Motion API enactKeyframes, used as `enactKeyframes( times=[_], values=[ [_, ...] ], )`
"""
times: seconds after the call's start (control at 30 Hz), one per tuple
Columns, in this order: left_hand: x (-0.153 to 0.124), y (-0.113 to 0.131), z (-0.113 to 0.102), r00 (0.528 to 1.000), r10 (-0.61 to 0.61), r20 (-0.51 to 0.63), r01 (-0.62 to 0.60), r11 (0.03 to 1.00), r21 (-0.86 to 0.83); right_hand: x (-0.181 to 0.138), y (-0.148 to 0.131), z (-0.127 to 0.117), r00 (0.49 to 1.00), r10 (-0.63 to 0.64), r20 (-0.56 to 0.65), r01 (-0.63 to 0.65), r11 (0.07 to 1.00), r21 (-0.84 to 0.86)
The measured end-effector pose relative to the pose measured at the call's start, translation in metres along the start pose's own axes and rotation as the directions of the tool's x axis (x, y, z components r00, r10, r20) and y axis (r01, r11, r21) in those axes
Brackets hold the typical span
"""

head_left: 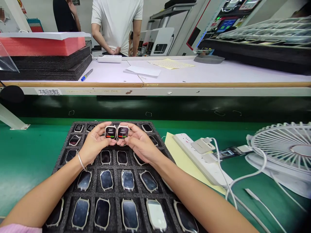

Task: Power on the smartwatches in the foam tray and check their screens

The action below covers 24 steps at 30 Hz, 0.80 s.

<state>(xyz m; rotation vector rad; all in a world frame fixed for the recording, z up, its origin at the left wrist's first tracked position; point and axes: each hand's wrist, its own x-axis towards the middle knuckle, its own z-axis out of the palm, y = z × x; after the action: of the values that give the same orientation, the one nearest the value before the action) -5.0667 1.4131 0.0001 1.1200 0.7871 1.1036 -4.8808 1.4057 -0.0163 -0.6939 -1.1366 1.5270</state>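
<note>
Room light's looking pretty bright and even, shade's pooling under the shelf (206,74), the green tabletop (29,158) is throwing back a pale sheen, some watch screens (127,180) are catching glare, and edge distortion's kinda stretching the fan (302,150) at far right.

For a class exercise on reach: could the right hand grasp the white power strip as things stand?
Probably not: the right hand holds a watch. Otherwise, the way to the power strip, right of the foam tray, looks free.
</note>
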Motion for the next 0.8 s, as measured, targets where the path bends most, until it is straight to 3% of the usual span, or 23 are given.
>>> enactKeyframes(
  times=[0.8],
  values=[
    [0.0002, 0.0034, 0.0004, 0.997, 0.081, -0.017, -0.079, 0.993, 0.090, -0.0005, -0.0046, 0.0024, 1.000, -0.001, 0.000, 0.001, 1.000, -0.002]
  ],
)
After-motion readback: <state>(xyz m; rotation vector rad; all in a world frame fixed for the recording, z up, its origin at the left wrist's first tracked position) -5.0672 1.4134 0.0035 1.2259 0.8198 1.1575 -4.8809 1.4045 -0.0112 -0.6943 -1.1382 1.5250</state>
